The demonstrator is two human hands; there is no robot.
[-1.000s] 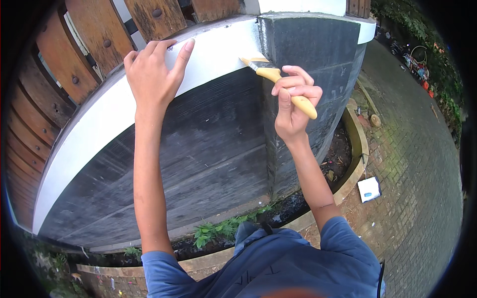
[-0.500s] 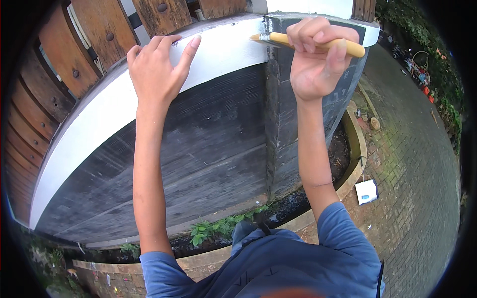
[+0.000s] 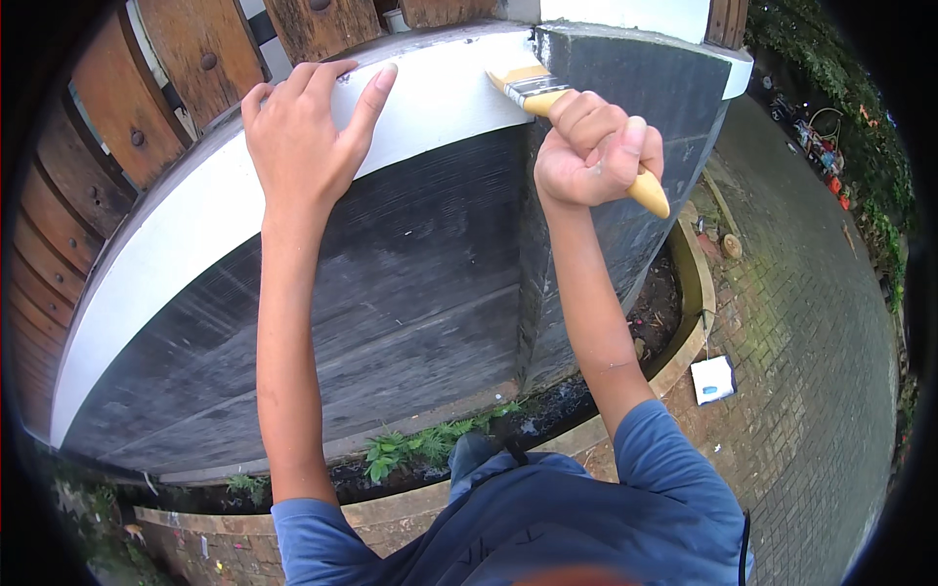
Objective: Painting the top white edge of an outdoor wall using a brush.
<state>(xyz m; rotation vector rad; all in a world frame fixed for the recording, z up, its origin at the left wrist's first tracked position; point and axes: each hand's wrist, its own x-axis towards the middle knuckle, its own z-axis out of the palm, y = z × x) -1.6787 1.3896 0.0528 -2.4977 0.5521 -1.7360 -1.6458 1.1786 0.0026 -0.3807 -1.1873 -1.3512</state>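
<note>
Clearly clamped round the paintbrush (image 3: 543,100), the right hand (image 3: 596,156) (mid-handle hidden inside); left hand (image 3: 305,137) splayed.

Note your upper garment: a short-sleeved shirt (image 3: 576,503). Its left sleeve (image 3: 318,539) and right sleeve (image 3: 674,467) are medium blue, ending above the elbows. The shirt front is darker navy, with small black line markings (image 3: 499,549). Grey-blue cloth (image 3: 473,463) shows beyond the shirt. A thin black strip (image 3: 746,547) borders your right side. Your left fingers (image 3: 295,84) and right fingers (image 3: 591,124) are bare.
</note>
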